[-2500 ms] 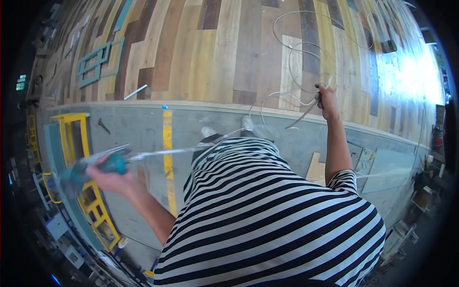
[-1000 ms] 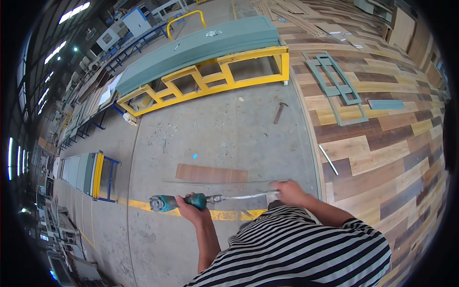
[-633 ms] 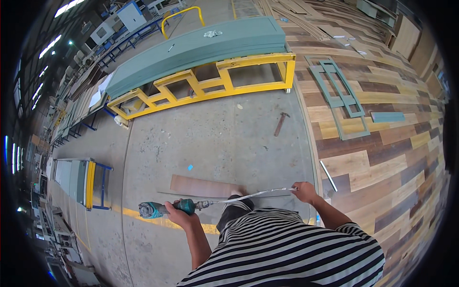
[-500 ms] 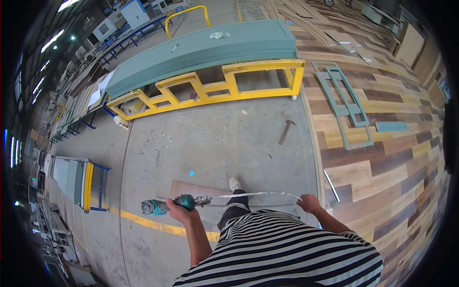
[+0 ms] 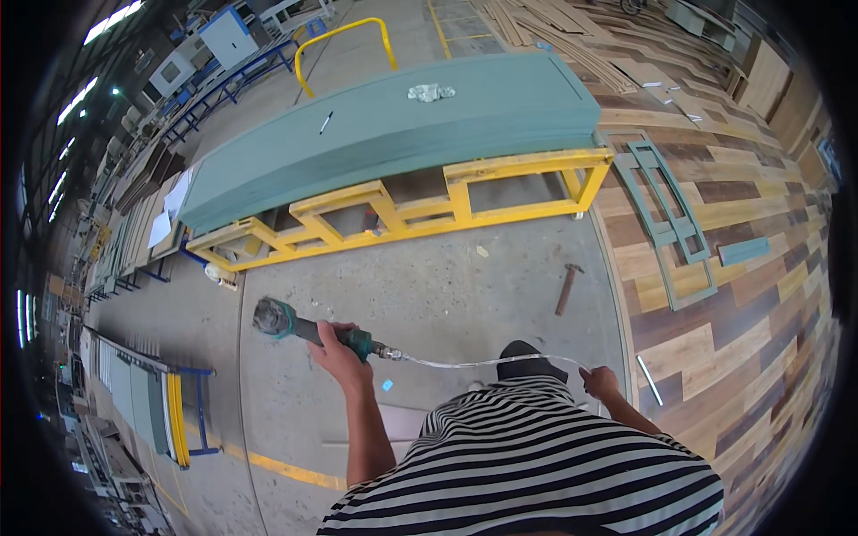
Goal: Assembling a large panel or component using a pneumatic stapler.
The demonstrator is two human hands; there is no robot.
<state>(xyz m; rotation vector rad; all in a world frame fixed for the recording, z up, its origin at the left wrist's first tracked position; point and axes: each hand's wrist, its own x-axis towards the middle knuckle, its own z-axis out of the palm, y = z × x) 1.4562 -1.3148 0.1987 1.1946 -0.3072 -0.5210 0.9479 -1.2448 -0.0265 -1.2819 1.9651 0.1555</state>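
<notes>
My left hand (image 5: 341, 350) is wrapped around the body of a green and dark hand-held air tool (image 5: 304, 329) with a round head at its far left end. A metal coupling (image 5: 386, 352) at its other end joins a thin translucent hose (image 5: 465, 364). The hose runs across in front of my striped shirt to my right hand (image 5: 602, 382), whose fingers are closed on it. Ahead of both hands lies a stack of grey-green panels (image 5: 384, 134) on a yellow metal cart (image 5: 527, 167). A pen (image 5: 326, 122) and a crumpled whitish piece (image 5: 431, 93) rest on top.
A hammer (image 5: 567, 288) lies on the concrete floor ahead to the right. Beyond the floor's edge, a green frame (image 5: 661, 223) and a short green strip (image 5: 744, 251) lie on wood-pattern flooring (image 5: 786, 344). Another panel cart (image 5: 179, 420) stands at left, and a yellow rail (image 5: 344, 34) behind the stack.
The yellow cart and panels now appear nearer. My left hand has brought the tool forward, its round head higher in the view. A dark shoe now shows ahead, beneath the hose.
</notes>
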